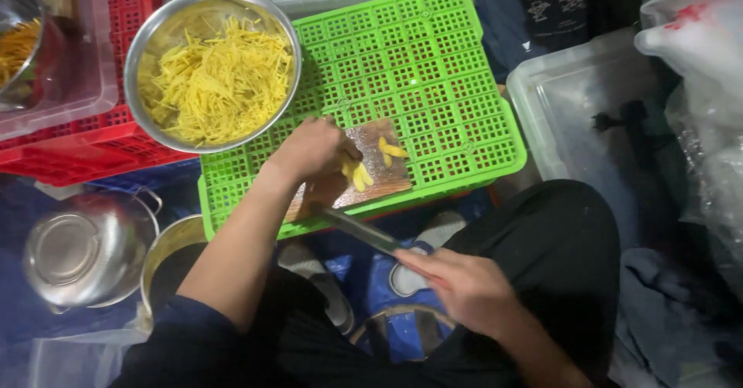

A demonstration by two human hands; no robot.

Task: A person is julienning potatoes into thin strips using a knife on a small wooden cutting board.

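While your left hand [313,152] presses down with curled fingers on a few pale yellow pieces [357,174] on the small brown wooden board [383,173], your right hand [457,280] is wrapped tight around the handle of a knife [360,229] whose flat grey blade slants up towards the board's near left corner. That board lies on the near edge of a bright green plastic crate [433,71], upturned, its top a grid of small square holes; two more yellow pieces [391,152] lie loose on the board's right part. Your left forearm crosses the crate's near rim. Resting on the crate's far left corner is a round shiny steel bowl [155,40] heaped with thin yellow shreds [220,82]. Left of the crate sits a red slatted crate [85,140]; near that, lower, a dull steel pot with lid [77,252]. Right of the green crate stands a clear plastic tub [542,98].
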